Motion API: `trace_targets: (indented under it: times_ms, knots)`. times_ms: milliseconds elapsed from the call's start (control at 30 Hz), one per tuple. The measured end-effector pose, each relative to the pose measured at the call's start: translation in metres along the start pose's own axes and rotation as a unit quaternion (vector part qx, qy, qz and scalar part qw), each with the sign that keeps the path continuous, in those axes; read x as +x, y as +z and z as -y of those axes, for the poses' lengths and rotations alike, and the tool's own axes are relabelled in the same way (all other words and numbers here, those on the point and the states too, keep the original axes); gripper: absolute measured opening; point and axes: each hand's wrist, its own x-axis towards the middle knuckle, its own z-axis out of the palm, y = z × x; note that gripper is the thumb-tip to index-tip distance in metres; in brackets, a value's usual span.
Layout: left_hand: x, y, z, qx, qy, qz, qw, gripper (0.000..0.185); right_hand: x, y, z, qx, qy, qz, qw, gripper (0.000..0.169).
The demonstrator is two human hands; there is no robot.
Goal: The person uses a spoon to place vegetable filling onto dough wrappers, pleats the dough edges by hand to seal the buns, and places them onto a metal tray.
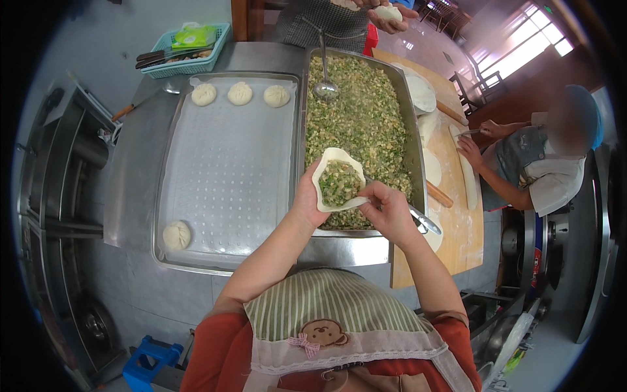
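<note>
A round dough wrapper (324,169) heaped with chopped green vegetable filling (340,182) rests in my left hand (307,192), its rim turned up like a bowl. My right hand (388,210) pinches the wrapper's near right edge between thumb and fingers. Both hands are over the near part of a deep steel tray (425,191) full of the same filling. A metal utensil handle (425,220) sticks out past my right hand; its other end is hidden. Left of the steel tray, a lined perforated tray (220,196) carries several pleated buns (240,93).
A ladle (325,89) stands in the filling. Right, a floured wooden board (458,235) holds wrappers, rolling pins (439,194) and a dough roll (463,169), which a co-worker (534,161) cuts. Another person's hands (392,22) hold dough opposite. A blue basket (196,63) sits at back left.
</note>
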Motion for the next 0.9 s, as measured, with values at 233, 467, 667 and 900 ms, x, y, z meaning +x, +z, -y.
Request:
trace_targets:
  times_ms: [233,467,667,900]
  knots:
    - [-0.005,0.009,-0.001,0.037,-0.032,-0.035,0.998,0.042,-0.001,-0.007,0.015,-0.048,0.016,-0.002,0.999,0.015]
    - [-0.001,0.007,-0.008,0.083,-0.092,0.0,0.992,0.046,0.0,-0.008,-0.006,-0.064,-0.051,0.006,0.997,0.019]
    - [-0.002,0.005,-0.01,0.118,-0.119,0.016,0.986,0.043,0.0,-0.012,0.0,0.072,0.066,0.022,0.995,0.013]
    - [0.002,0.006,-0.012,0.199,-0.116,0.021,0.973,0.042,0.001,-0.015,0.0,-0.113,-0.088,0.014,0.99,0.018]
